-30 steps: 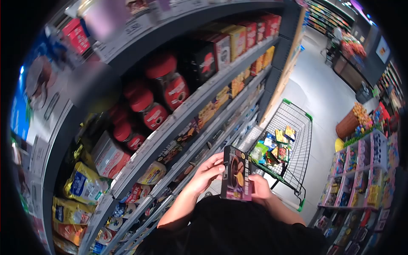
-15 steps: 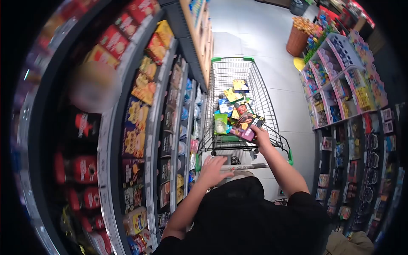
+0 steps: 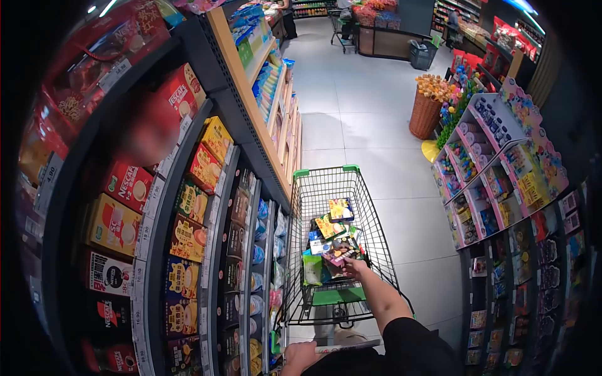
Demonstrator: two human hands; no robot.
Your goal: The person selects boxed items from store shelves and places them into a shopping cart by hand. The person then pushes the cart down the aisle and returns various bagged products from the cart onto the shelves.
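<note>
My right hand (image 3: 356, 268) reaches into the shopping cart (image 3: 384, 276), its fingers on the near edge of a dark box (image 3: 338, 252) with purple on it. That box lies over or just above the pile in the basket; whether it rests there I cannot tell. Around it are a yellow box (image 3: 330, 227), a yellow and dark blue box (image 3: 341, 208) and a green packet (image 3: 311, 268). At the bottom of the view, my left hand (image 3: 301, 356) is closed on the left part of the cart handle (image 3: 348, 346).
Close on the left stands a shelf (image 3: 145, 219) of boxed coffee, with a wooden-edged rack (image 3: 248, 94) beyond. On the right are a pink display stand (image 3: 495, 169) and a wicker basket (image 3: 425, 116). Tiled floor (image 3: 370, 135) runs ahead to a dark bin (image 3: 422, 55).
My right hand has lowered the dark box to the pile in the cart. My left hand has gone from spread fingers to closing on the handle. The view has tilted up.
</note>
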